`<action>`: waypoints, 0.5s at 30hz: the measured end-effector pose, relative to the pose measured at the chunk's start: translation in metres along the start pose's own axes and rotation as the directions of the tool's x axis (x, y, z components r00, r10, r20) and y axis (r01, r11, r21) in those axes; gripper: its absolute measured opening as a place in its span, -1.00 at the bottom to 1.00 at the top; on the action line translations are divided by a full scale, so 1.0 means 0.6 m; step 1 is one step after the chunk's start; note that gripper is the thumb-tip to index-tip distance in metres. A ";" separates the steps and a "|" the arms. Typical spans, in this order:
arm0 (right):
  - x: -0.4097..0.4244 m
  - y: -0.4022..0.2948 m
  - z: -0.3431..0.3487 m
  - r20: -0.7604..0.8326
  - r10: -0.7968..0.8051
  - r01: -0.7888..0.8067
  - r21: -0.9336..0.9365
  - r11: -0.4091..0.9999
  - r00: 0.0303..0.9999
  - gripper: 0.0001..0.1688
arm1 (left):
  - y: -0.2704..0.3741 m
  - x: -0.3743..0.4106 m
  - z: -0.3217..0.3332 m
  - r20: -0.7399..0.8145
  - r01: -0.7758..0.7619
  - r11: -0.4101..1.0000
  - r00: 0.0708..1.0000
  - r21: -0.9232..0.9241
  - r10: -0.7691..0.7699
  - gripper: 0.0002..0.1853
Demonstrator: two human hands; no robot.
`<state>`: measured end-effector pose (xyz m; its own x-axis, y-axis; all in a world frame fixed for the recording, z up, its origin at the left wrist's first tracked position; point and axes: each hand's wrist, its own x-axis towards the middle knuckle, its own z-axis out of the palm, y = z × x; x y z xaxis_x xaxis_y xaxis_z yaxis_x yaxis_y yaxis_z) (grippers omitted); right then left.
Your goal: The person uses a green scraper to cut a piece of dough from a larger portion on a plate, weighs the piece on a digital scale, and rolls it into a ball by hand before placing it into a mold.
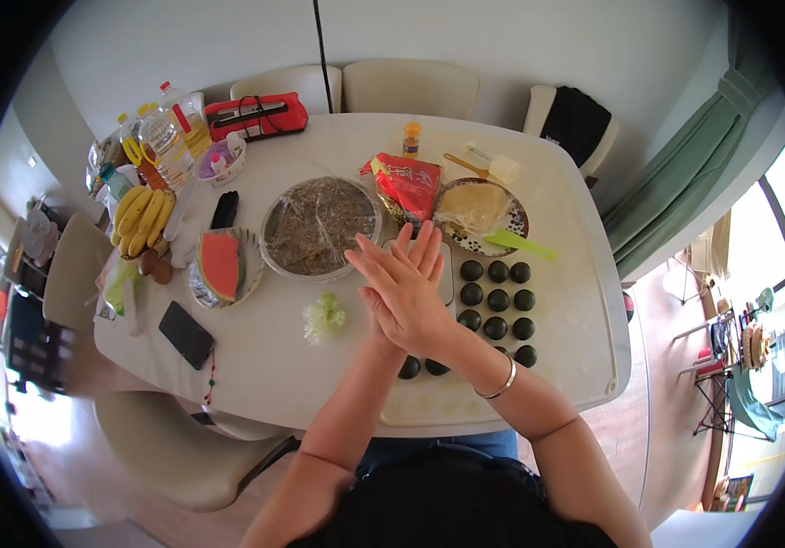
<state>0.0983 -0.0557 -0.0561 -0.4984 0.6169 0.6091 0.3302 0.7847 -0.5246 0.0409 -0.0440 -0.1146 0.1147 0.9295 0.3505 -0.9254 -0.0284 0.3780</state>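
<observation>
My right hand [407,301], with a bangle at its wrist, lies flat across my left hand [428,255]. The palms face each other and the fingers of both point away from me. Whatever may be between them is hidden. Under and right of my hands, several smooth dark green balls [498,300] sit in rows on a pale board [563,329]; my forearms cover part of the rows. A flat pale device or plate [448,274] is partly hidden behind my fingers. Beyond them stands a large round container [320,226] of brown crumbly food under plastic film.
A red bag [409,185] and a patterned plate [522,212] with yellowish dough and a green spatula [519,243] lie beyond my hands. To the left are crumpled plastic [324,317], watermelon [219,267], a phone [187,334], bananas [142,219] and oil bottles [163,147].
</observation>
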 end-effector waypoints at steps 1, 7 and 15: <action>-0.002 -0.004 -0.004 0.014 0.056 -0.054 -0.107 0.993 0.998 -0.43 | -0.021 -0.005 -0.005 0.064 0.004 0.999 0.998 -0.053 0.000 -0.21; -0.055 0.064 -0.086 -0.009 0.320 -0.320 -0.041 0.947 0.947 -0.47 | -0.046 -0.023 0.058 -0.077 0.268 0.937 0.953 -0.225 -0.291 -0.27; -0.039 0.015 -0.074 0.094 0.243 -0.199 -0.333 0.922 0.965 -0.34 | -0.073 -0.029 0.053 0.072 0.133 0.929 0.991 -0.346 -0.115 -0.30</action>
<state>0.1487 -0.0606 -0.0486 -0.4764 0.7806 0.4047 0.6705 0.6203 -0.4071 0.0910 -0.0708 -0.1100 0.2463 0.8977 0.3653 -0.9692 0.2248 0.1010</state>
